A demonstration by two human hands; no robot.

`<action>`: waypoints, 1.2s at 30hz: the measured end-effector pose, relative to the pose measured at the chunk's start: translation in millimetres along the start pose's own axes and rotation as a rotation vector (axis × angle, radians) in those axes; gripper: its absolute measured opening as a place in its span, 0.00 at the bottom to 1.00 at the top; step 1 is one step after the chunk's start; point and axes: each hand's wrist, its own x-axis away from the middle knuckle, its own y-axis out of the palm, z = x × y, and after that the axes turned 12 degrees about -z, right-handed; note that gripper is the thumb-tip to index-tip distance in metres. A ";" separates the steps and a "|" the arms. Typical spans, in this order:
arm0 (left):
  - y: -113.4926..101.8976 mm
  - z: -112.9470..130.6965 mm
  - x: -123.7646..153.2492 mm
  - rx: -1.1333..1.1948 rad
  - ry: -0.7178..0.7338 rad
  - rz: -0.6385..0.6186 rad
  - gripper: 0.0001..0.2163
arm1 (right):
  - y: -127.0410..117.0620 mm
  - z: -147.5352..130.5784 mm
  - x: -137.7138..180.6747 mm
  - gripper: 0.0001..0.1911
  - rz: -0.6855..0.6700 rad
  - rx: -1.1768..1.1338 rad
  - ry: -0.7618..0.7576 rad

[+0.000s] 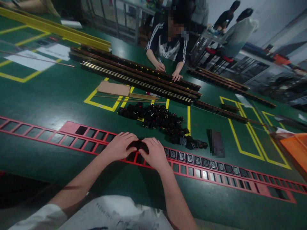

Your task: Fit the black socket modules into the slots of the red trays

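Observation:
Two long red metal strips with rows of rectangular cutouts lie side by side across the green table in front of me. My left hand and my right hand meet over the rear strip, fingers curled around a small black socket. My fingers cover most of it, so I cannot tell how deep it sits in its cutout. To the right of my right hand, a row of black power sockets fills several cutouts. A heap of loose black sockets lies just beyond my hands.
Long dark rails lie across the table farther back, where a co-worker leans over them holding a pen. A cardboard piece and thin rods lie beyond the heap. An orange bin stands at the right edge.

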 end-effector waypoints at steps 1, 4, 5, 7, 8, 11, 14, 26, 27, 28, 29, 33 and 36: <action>0.4 -0.3 -0.1 -0.001 0.002 0.003 0.12 | 0.0 -0.3 0.0 0.14 -0.003 0.006 0.002; 2.1 -1.4 -0.7 -0.002 0.000 0.014 0.12 | 0.8 -1.8 0.0 0.15 -0.011 0.037 0.022; 2.8 -1.7 -0.9 -0.001 -0.001 0.018 0.12 | 1.2 -2.4 -0.1 0.15 -0.013 0.045 0.031; 3.9 -2.5 -1.4 0.002 -0.004 0.027 0.12 | 1.7 -3.5 -0.3 0.16 -0.016 0.047 0.045; 4.3 -2.9 -1.6 0.003 -0.006 0.030 0.12 | 1.6 -3.9 -0.4 0.16 -0.017 0.044 0.052; 4.6 -4.6 -2.8 0.010 -0.006 0.023 0.12 | 0.5 -4.9 -0.7 0.15 -0.024 0.038 0.072; 4.7 -6.4 -4.1 0.021 0.003 0.003 0.13 | -0.9 -5.2 -0.7 0.14 -0.034 0.037 0.080; 10.5 -12.0 -3.0 0.030 0.032 0.017 0.13 | -0.9 -1.0 0.0 0.15 -0.018 -0.014 0.031; 10.3 -11.9 -3.3 0.026 0.029 0.013 0.13 | -1.2 -1.7 0.3 0.15 -0.017 -0.013 0.035; 10.0 -11.6 -3.7 0.021 0.024 0.009 0.13 | -1.3 -2.5 0.6 0.15 -0.016 -0.011 0.042; 9.6 -11.4 -4.1 0.017 0.019 0.005 0.13 | -1.1 -3.2 0.7 0.15 -0.015 -0.008 0.050; 10.0 -11.9 -4.8 0.005 0.008 0.001 0.13 | 1.1 -3.8 0.7 0.15 -0.006 -0.005 0.075; 11.5 -13.4 -4.3 0.002 0.015 0.008 0.14 | 2.6 -2.3 0.6 0.15 0.003 -0.007 0.063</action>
